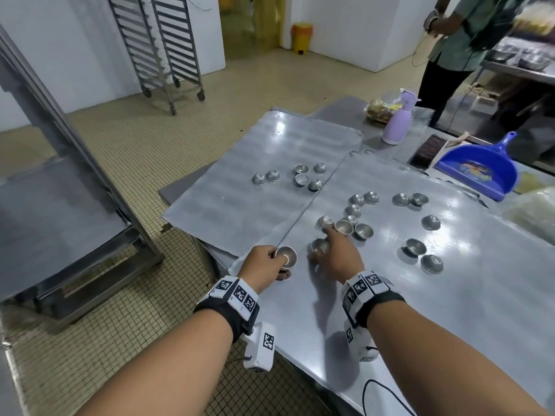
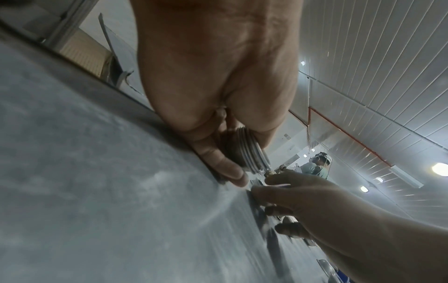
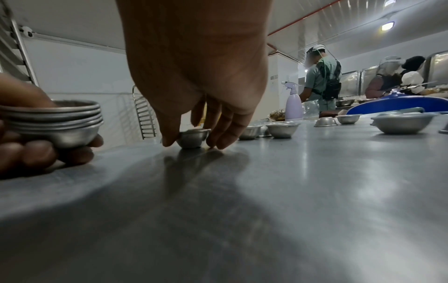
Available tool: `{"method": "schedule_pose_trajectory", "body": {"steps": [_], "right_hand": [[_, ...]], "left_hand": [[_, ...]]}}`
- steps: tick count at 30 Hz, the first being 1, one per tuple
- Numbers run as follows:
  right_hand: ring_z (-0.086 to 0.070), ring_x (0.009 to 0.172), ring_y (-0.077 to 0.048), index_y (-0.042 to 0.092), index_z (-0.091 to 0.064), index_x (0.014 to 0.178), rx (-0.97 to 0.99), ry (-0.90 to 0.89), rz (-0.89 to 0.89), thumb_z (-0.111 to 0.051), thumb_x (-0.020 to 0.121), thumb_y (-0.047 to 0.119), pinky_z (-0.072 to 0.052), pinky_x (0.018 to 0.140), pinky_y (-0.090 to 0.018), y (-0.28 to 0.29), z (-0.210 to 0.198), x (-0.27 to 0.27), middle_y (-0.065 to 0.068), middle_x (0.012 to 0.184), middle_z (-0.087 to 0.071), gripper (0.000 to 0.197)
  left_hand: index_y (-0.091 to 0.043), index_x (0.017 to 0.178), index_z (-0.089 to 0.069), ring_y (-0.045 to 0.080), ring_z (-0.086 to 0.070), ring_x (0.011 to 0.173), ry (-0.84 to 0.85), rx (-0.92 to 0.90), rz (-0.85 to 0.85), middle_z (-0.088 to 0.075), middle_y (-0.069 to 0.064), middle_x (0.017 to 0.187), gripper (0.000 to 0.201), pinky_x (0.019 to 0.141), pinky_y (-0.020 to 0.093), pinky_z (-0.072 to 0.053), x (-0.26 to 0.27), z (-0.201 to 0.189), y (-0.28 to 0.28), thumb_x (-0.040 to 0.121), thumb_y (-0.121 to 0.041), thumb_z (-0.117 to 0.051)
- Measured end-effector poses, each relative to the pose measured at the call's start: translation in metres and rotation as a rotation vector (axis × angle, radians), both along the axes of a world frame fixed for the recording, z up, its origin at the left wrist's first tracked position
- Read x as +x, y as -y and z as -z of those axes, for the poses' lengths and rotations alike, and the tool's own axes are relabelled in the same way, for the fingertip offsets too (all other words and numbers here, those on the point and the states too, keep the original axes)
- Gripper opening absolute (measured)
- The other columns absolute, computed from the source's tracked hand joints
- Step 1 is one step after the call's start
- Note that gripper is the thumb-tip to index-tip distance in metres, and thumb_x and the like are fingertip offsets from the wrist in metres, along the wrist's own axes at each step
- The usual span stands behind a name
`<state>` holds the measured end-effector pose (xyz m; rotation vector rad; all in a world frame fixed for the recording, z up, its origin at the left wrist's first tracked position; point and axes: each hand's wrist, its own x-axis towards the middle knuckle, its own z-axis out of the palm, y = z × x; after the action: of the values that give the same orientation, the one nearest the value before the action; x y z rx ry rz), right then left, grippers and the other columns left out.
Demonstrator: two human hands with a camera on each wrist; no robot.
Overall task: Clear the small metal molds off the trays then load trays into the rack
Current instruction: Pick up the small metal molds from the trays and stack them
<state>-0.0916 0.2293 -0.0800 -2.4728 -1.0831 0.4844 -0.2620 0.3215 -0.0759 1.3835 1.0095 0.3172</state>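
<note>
Fingers [image 3: 169, 137] of the right hand [image 1: 336, 259] close around one mold [image 3: 192, 138] on the near tray [image 1: 450, 295], collection underway; next, nest it into the stack [image 3: 55, 122] gripped by the left hand [image 1: 261, 265].

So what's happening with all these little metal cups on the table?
A person is gathering small metal molds off two flat trays. The left hand holds a nested stack of molds at the near tray's edge, while the right hand closes its fingers around a single mold. Many molds remain scattered, including a cluster on the far tray.
</note>
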Motion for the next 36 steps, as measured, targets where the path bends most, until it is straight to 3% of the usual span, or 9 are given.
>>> {"method": "schedule_pose_trajectory", "body": {"steps": [4,12,16,20,24,29,31,34,36], "right_hand": [[-0.064,0.101,-0.024,0.023,-0.064,0.109,-0.083,0.011,0.014,-0.066,0.077,0.042,-0.043,0.075,-0.027,0.023,0.006,-0.002,-0.002,0.111,-0.062,0.038],[-0.061,0.113,-0.026,0.016,-0.06,0.127,0.0,-0.061,0.14,-0.066,0.084,0.034,-0.046,0.092,-0.03,0.09,-0.007,-0.007,-0.005,0.12,-0.067,0.047],[-0.064,0.096,-0.026,0.019,-0.065,0.101,0.035,-0.081,0.192,-0.056,0.076,0.037,-0.047,0.076,-0.03,0.127,-0.018,0.0,-0.001,0.097,-0.068,0.031],[-0.064,0.107,-0.025,0.02,-0.061,0.125,0.118,-0.131,0.277,-0.074,0.083,0.034,-0.05,0.088,-0.032,0.153,-0.026,0.008,-0.003,0.116,-0.069,0.047],[-0.065,0.099,-0.019,0.025,-0.058,0.131,0.223,-0.118,0.33,-0.075,0.082,0.045,-0.049,0.084,-0.031,0.17,-0.032,0.008,0.001,0.118,-0.069,0.056],[-0.066,0.094,-0.015,0.029,-0.057,0.131,0.302,-0.105,0.373,-0.075,0.08,0.048,-0.052,0.083,-0.031,0.179,-0.039,0.004,0.005,0.116,-0.069,0.057],[-0.066,0.093,-0.014,0.029,-0.057,0.131,0.319,-0.104,0.376,-0.075,0.08,0.047,-0.052,0.082,-0.031,0.18,-0.04,0.001,0.006,0.116,-0.068,0.057],[-0.067,0.094,-0.014,0.028,-0.056,0.131,0.323,-0.105,0.37,-0.076,0.08,0.044,-0.054,0.084,-0.033,0.18,-0.038,-0.002,0.005,0.115,-0.069,0.057],[-0.068,0.096,-0.015,0.029,-0.056,0.131,0.313,-0.098,0.351,-0.076,0.08,0.044,-0.054,0.085,-0.034,0.177,-0.036,-0.004,0.005,0.116,-0.07,0.057]], "left_hand": [[0.003,0.083,-0.065,0.029,-0.07,0.058,-0.014,0.032,0.006,-0.064,0.018,0.08,0.011,0.064,0.036,-0.06,0.003,-0.007,0.004,0.089,0.005,-0.055],[-0.003,0.091,-0.066,0.028,-0.07,0.056,-0.03,0.1,0.105,-0.067,0.019,0.079,0.014,0.05,0.03,-0.052,0.029,-0.017,0.025,0.089,0.003,-0.054],[-0.008,0.091,-0.069,0.026,-0.073,0.061,0.018,0.121,0.155,-0.071,0.016,0.079,0.014,0.055,0.034,-0.055,0.05,-0.021,0.045,0.09,-0.001,-0.057],[-0.009,0.088,-0.07,0.026,-0.072,0.06,0.078,0.124,0.208,-0.071,0.014,0.077,0.016,0.06,0.035,-0.055,0.073,-0.026,0.067,0.09,0.0,-0.056],[-0.007,0.091,-0.071,0.025,-0.073,0.061,0.135,0.096,0.242,-0.072,0.014,0.084,0.015,0.059,0.03,-0.057,0.093,-0.024,0.086,0.091,0.001,-0.058],[-0.012,0.087,-0.071,0.029,-0.074,0.067,0.146,0.032,0.295,-0.074,0.012,0.081,0.016,0.078,0.049,-0.06,0.104,-0.018,0.107,0.091,-0.001,-0.06],[-0.007,0.09,-0.072,0.029,-0.074,0.068,0.141,-0.015,0.324,-0.074,0.014,0.081,0.014,0.078,0.051,-0.059,0.105,-0.016,0.112,0.09,-0.001,-0.06],[0.003,0.098,-0.073,0.027,-0.071,0.069,0.149,-0.113,0.339,-0.071,0.019,0.087,0.017,0.06,0.032,-0.06,0.104,-0.018,0.118,0.09,0.003,-0.058],[0.007,0.097,-0.072,0.025,-0.07,0.07,0.146,-0.163,0.336,-0.069,0.018,0.083,0.019,0.056,0.025,-0.055,0.103,-0.019,0.121,0.091,0.0,-0.056]]}}
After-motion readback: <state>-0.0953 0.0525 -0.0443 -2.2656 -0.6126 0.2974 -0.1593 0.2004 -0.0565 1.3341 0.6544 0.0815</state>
